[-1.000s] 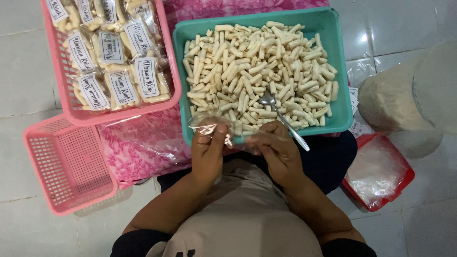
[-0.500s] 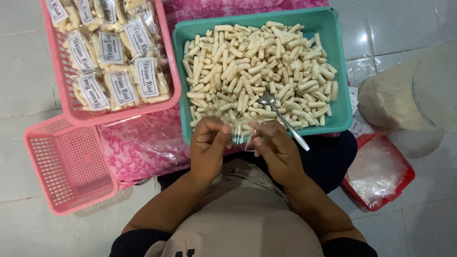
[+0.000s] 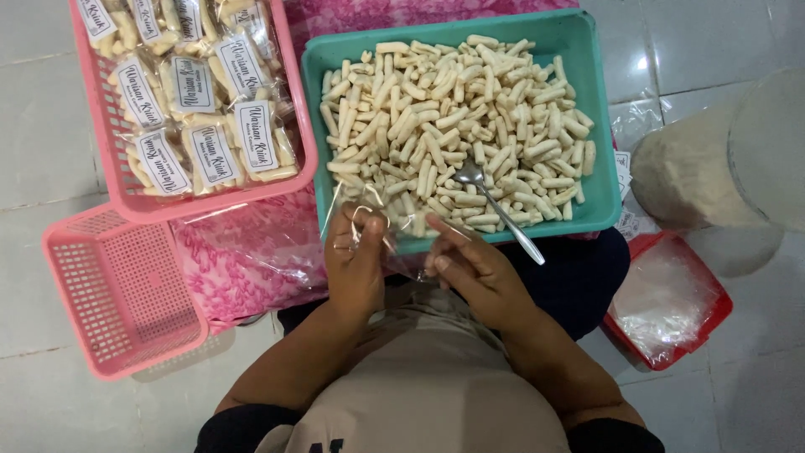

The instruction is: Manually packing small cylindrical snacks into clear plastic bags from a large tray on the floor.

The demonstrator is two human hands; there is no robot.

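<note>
Head view, looking down: the left hand (image 3: 356, 256) has its fingers (image 3: 369, 228) curled and pinched shut on the edge of a thin clear bag (image 3: 394, 243). The right hand (image 3: 474, 268) holds the bag's other side, its fingers (image 3: 444, 228) half stretched out. The bag hangs between both hands, against the near rim of a teal tray (image 3: 587, 50) heaped with pale snack sticks (image 3: 453, 126). A spoon (image 3: 495, 205) lies on the sticks just beyond the right fingers. Past the left fingers sits a pink basket (image 3: 298, 109) of packed, labelled bags (image 3: 201, 101), with another pink basket (image 3: 117, 294) further left. Well right of the fingers stands a red tub (image 3: 713, 315).
</note>
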